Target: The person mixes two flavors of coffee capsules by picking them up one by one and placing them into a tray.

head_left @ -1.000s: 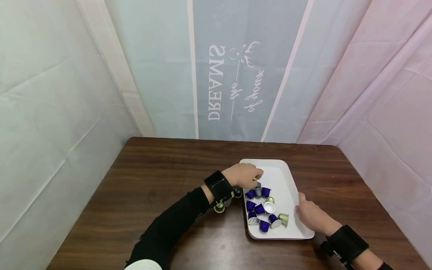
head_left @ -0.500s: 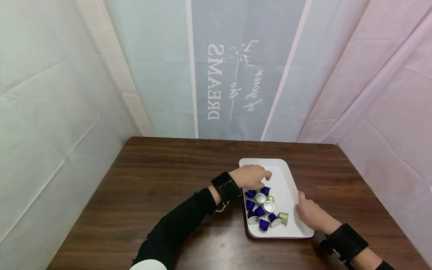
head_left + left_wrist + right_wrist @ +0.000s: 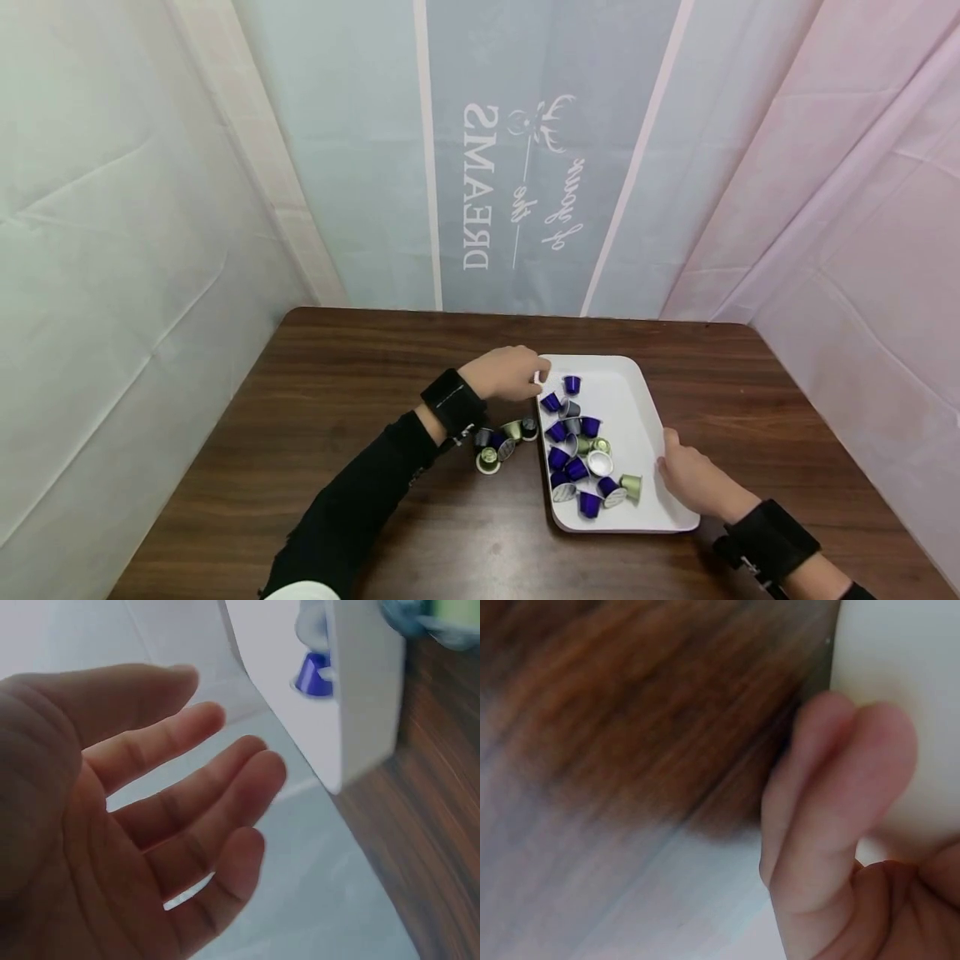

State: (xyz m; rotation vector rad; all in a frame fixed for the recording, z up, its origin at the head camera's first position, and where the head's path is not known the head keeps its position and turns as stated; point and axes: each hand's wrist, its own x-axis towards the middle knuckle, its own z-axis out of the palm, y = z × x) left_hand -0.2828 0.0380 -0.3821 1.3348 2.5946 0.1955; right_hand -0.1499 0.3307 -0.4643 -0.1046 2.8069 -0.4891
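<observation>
My left hand (image 3: 507, 372) is empty at the far left corner of a white tray (image 3: 626, 404). In the left wrist view its fingers (image 3: 255, 784) are loosely spread, with a blue coffee capsule (image 3: 315, 675) in the tray beyond them. Along the tray's left half lie several coffee capsules, mostly blue (image 3: 572, 385), with some grey and green (image 3: 630, 487) ones, some tipped on their sides. My right hand (image 3: 693, 475) grips the tray's right edge; the right wrist view shows its fingers (image 3: 885, 757) against the white wall (image 3: 900, 645).
Left of the tray, a small cluster of capsules sits on the brown wooden table (image 3: 360, 400), among them a green one (image 3: 488, 460) and a dark one (image 3: 529, 428). Pale curtains (image 3: 375, 167) hang behind the table and at both sides.
My left hand has moved left from over the tray to its far left corner, uncovering capsules there. A green capsule now lies amid the others. My right hand stays at the tray's edge.
</observation>
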